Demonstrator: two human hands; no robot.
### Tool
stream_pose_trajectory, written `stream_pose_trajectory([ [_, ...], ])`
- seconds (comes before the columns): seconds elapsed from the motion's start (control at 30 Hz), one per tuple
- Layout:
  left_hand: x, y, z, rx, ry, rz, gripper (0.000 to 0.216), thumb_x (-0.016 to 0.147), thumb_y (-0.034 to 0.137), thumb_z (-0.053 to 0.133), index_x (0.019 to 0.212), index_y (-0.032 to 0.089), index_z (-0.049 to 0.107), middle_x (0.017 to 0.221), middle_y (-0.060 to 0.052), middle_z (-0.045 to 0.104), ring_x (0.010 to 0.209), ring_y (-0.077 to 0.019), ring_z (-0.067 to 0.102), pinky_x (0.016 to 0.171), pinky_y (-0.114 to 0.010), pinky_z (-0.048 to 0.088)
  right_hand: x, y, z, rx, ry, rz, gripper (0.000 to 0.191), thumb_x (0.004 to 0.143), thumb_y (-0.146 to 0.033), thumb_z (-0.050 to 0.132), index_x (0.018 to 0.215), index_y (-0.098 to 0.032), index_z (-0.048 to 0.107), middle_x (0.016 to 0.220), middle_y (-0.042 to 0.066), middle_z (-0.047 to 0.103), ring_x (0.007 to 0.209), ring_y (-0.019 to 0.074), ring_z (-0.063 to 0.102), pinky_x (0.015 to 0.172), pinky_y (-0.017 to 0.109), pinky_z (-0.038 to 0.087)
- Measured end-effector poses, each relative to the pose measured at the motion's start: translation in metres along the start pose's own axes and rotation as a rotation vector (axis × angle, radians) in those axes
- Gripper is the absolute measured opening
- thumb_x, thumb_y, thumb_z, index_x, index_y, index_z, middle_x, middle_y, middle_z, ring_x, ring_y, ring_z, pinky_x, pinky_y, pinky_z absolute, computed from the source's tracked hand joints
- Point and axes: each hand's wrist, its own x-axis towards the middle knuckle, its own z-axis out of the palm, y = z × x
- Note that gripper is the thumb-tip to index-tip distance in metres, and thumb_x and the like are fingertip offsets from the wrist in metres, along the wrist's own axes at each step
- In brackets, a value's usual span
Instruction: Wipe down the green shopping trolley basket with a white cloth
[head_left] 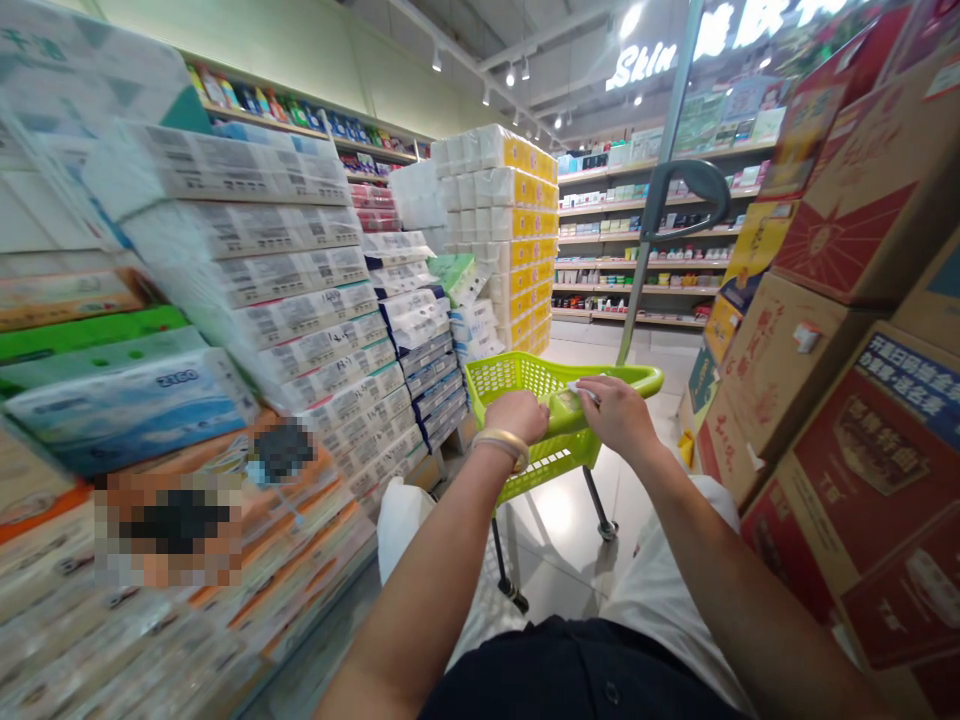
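Observation:
A lime-green plastic shopping cart [525, 375] with perforated sides stands right in front of me on thin dark legs with casters. My left hand [517, 415], with a bracelet at its wrist, is closed in a fist on the cart's near handle. To its right, my right hand [619, 412] rests over the same handle, fingers bent. A small white piece [576, 388], like tissue or paper, pokes out from between its thumb and fingers. The inside of the basket is largely hidden by its rim and my hands.
Wrapped paper-goods stacks [300, 270] line the left side, close to the cart. Stacked cartons [799, 350] crowd the right. A metal door frame with a dark handle [652, 205] stands ahead, with tiled floor [589, 345] and stocked shelves [622, 255] beyond.

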Motion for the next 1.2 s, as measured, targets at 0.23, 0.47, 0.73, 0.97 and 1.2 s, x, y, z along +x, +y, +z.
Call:
stream_pose_trajectory([
  [0.23, -0.003, 0.0, 0.009, 0.0, -0.024, -0.007, 0.052, 0.097, 0.037, 0.026, 0.104, 0.017, 0.073, 0.106, -0.016, 0.074, 0.101, -0.0274, 0.07, 0.084, -0.036, 0.052, 0.019, -0.021, 0.009, -0.065, -0.251, -0.133, 0.028, 0.093, -0.024, 0.048, 0.101, -0.025, 0.075, 0.108, 0.003, 0.075, 0.103, 0.0208, 0.066, 0.095, 0.033, 0.048],
  [0.47, -0.004, -0.004, 0.01, -0.014, -0.017, -0.037, 0.052, 0.096, 0.039, 0.026, 0.107, 0.019, 0.073, 0.11, -0.014, 0.074, 0.102, -0.0279, 0.069, 0.084, -0.037, 0.052, 0.043, -0.019, 0.01, -0.238, -0.419, 0.071, 0.035, 0.095, -0.032, 0.041, 0.088, -0.021, 0.073, 0.098, 0.009, 0.076, 0.092, 0.0222, 0.069, 0.079, 0.03, 0.048],
  [0.73, -0.006, -0.003, 0.011, -0.015, -0.008, -0.006, 0.055, 0.096, 0.042, 0.024, 0.105, 0.021, 0.074, 0.108, -0.014, 0.074, 0.101, -0.0279, 0.07, 0.084, -0.038, 0.052, 0.051, -0.025, 0.025, -0.24, -0.479, 0.047, 0.032, 0.092, -0.032, 0.046, 0.077, -0.021, 0.072, 0.091, 0.009, 0.076, 0.085, 0.0216, 0.07, 0.075, 0.029, 0.048],
  [0.97, -0.008, -0.01, 0.01, -0.003, 0.024, 0.026, 0.054, 0.094, 0.041, 0.026, 0.098, 0.019, 0.076, 0.103, -0.014, 0.075, 0.095, -0.0283, 0.07, 0.078, -0.036, 0.052, 0.058, 0.013, 0.019, -0.243, -0.393, 0.069, 0.036, 0.093, -0.027, 0.044, 0.074, -0.018, 0.073, 0.077, 0.012, 0.074, 0.075, 0.0248, 0.071, 0.074, 0.038, 0.05],
  [1.2, -0.009, -0.013, 0.011, 0.011, 0.057, 0.052, 0.054, 0.094, 0.04, 0.027, 0.096, 0.02, 0.077, 0.1, -0.013, 0.076, 0.094, -0.0267, 0.07, 0.08, -0.035, 0.051, 0.036, -0.001, 0.025, -0.043, -0.329, -0.141, 0.03, 0.095, -0.027, 0.045, 0.091, -0.024, 0.074, 0.098, 0.004, 0.076, 0.096, 0.0208, 0.069, 0.088, 0.033, 0.051],
])
